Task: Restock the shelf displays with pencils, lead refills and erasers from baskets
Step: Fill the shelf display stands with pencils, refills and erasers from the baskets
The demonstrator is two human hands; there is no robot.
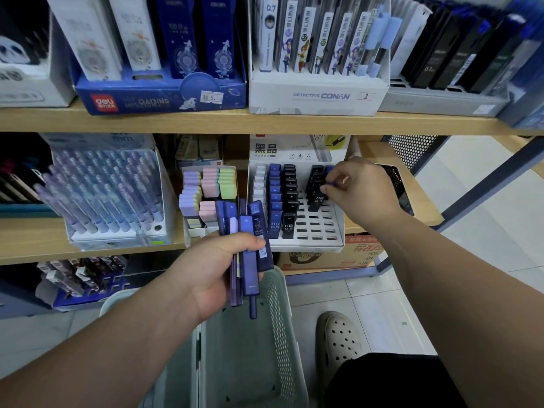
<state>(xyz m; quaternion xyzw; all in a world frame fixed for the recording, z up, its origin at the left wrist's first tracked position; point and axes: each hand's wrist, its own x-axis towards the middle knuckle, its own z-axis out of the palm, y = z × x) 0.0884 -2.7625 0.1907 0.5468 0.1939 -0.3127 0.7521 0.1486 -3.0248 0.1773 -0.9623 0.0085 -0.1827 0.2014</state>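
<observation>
My left hand (216, 272) grips a fan of several dark blue lead refill cases (250, 248) above a pale green basket (273, 328). My right hand (357, 188) pinches one blue refill case (331, 184) at the upper right slots of the white lead refill display (321, 228) on the middle shelf. That display holds columns of white, blue and black HB 0.5 cases, with many open slots at the lower right. Pastel erasers (210, 187) fill a small white box to its left.
A tray of purple pens (112, 195) stands left of the erasers. The upper shelf (265, 122) carries a blue Deli box, a Conan box and black lead cases. A cardboard box (332, 257) sits below, a black mesh basket (397, 184) at right, my shoe (338, 340) on the tiles.
</observation>
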